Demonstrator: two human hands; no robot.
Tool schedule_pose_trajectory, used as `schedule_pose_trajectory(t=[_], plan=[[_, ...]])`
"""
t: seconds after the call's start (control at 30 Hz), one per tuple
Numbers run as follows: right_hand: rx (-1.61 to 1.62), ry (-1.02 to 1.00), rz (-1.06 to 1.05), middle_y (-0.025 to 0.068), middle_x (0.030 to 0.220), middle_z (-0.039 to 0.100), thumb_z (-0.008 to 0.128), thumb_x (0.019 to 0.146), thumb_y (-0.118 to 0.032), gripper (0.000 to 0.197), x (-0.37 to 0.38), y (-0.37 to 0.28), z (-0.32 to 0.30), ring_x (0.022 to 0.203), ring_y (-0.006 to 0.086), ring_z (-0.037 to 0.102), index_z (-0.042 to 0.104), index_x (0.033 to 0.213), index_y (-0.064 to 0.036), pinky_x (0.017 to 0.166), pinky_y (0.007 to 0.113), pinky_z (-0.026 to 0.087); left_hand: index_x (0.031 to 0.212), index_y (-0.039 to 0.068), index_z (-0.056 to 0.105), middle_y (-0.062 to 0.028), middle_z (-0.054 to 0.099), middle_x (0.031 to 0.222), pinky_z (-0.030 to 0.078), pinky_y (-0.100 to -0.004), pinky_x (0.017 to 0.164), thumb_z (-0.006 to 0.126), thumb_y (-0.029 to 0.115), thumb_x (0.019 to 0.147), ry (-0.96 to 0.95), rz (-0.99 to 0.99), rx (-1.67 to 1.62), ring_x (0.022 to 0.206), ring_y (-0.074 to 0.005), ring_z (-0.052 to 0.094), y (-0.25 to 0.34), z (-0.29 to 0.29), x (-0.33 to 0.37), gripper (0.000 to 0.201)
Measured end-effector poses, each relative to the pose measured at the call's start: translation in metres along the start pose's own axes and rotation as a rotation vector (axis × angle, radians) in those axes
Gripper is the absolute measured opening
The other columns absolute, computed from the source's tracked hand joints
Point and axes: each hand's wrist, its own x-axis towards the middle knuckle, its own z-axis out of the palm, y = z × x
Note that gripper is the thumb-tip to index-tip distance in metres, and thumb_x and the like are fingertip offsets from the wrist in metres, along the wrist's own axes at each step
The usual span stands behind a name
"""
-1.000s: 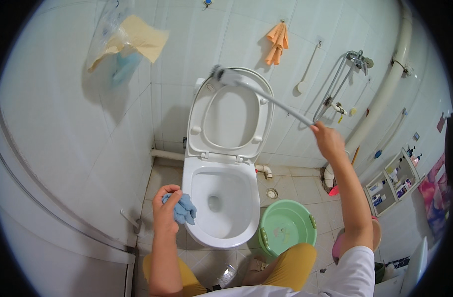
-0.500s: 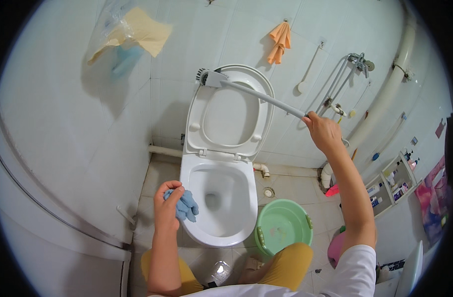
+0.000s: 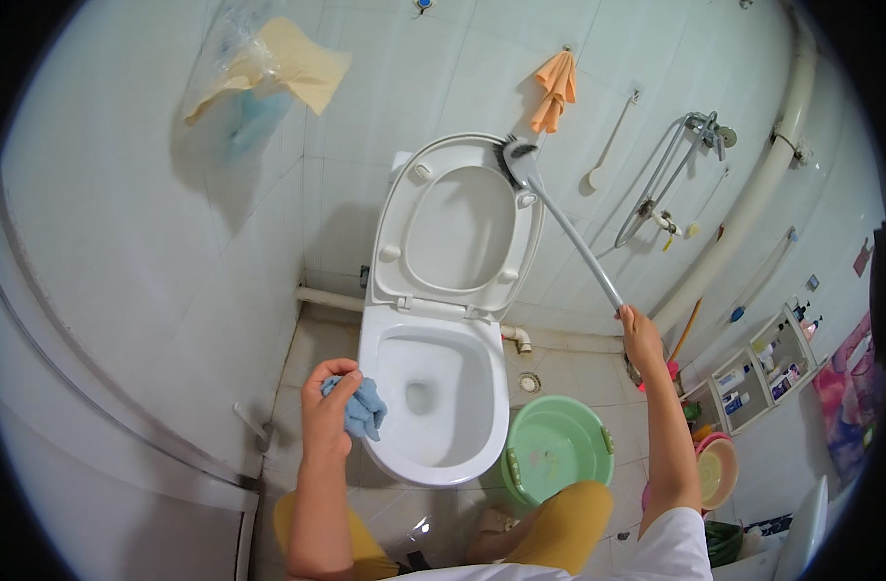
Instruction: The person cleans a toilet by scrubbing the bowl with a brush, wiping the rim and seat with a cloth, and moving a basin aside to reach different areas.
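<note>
My right hand point(image 3: 640, 339) is closed round the end of a long grey-handled toilet brush point(image 3: 576, 238). Its dark bristles touch or nearly touch the upper right rim of the raised toilet seat point(image 3: 396, 211), which leans back with the lid behind it. A crumpled blue cloth point(image 3: 365, 411) is pinched in my left hand point(image 3: 328, 407), held above the left edge of the white toilet bowl point(image 3: 496, 407). The bowl stands uncovered, with a little water at its bottom.
A green basin point(image 3: 559, 450) sits on the floor right of the toilet. On the right are a shelf of bottles point(image 3: 758, 373) and a pink tub point(image 3: 719, 470). An orange cloth point(image 3: 556, 92), a white ladle point(image 3: 612, 140) and a plastic bag point(image 3: 254, 82) hang on the walls.
The brush head has moved right, from the seat's upper left to its upper right. My right hand has come lower and slightly right. My left hand still holds the cloth in about the same place.
</note>
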Motion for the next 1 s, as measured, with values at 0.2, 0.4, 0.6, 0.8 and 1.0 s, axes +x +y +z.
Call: schedule_pose_trajectory(t=[0.2,0.4,0.6,0.8,1.0], plan=[[-0.255,-0.001,-0.124,0.0202,0.076,0.062,0.037,0.098,-0.045,0.042,0.028,-0.096,-0.016,0.074,0.0424,0.059,0.054,0.097,-0.0074,0.063,0.05,0.044,0.093,0.001,0.057,-0.0071,0.061,0.075,0.047,-0.0256,0.056,0.063,0.002,0.082,0.002,-0.031,-0.026,0.064,-0.0133,0.059,0.019,0.002,-0.009,0.013],[-0.43,0.101,-0.335,0.0159,0.066,0.062,0.044,0.095,-0.044,0.037,0.052,-0.109,-0.034,0.063,0.0389,0.06,0.053,0.091,-0.0084,0.055,0.048,0.046,0.094,0.002,0.057,-0.0066,0.061,0.076,0.045,-0.0248,0.051,0.063,0.003,0.082,-0.016,-0.009,-0.034,0.064,-0.0127,0.059,-0.001,0.004,0.002,0.014],[-0.522,0.159,-0.362,0.0142,0.065,0.062,0.048,0.093,-0.045,0.037,0.045,-0.128,-0.051,0.062,0.0362,0.062,0.054,0.087,-0.0083,0.054,0.046,0.047,0.093,0.003,0.058,-0.0043,0.06,0.075,0.041,-0.0231,0.045,0.065,0.006,0.082,-0.04,-0.045,0.016,0.062,-0.0097,0.056,-0.011,0.016,0.006,0.014],[-0.519,0.324,-0.398,0.0084,0.067,0.064,0.049,0.091,-0.046,0.035,0.07,-0.136,-0.114,0.068,0.031,0.064,0.068,0.093,-0.0171,0.058,0.043,0.048,0.093,0.004,0.059,-0.0032,0.059,0.074,0.034,-0.0224,0.039,0.066,0.007,0.082,-0.059,-0.096,0.029,0.055,-0.0078,0.052,-0.02,0.03,0.004,0.014],[-0.612,0.248,-0.411,0.0041,0.064,0.063,0.048,0.092,-0.044,0.036,0.067,-0.206,-0.133,0.063,0.026,0.062,0.071,0.087,-0.0173,0.056,0.039,0.048,0.093,0.002,0.059,-0.0023,0.058,0.077,0.036,-0.0224,0.042,0.066,0.006,0.081,-0.055,-0.032,0.007,0.06,-0.0076,0.053,-0.021,0.023,0.009,0.014]])
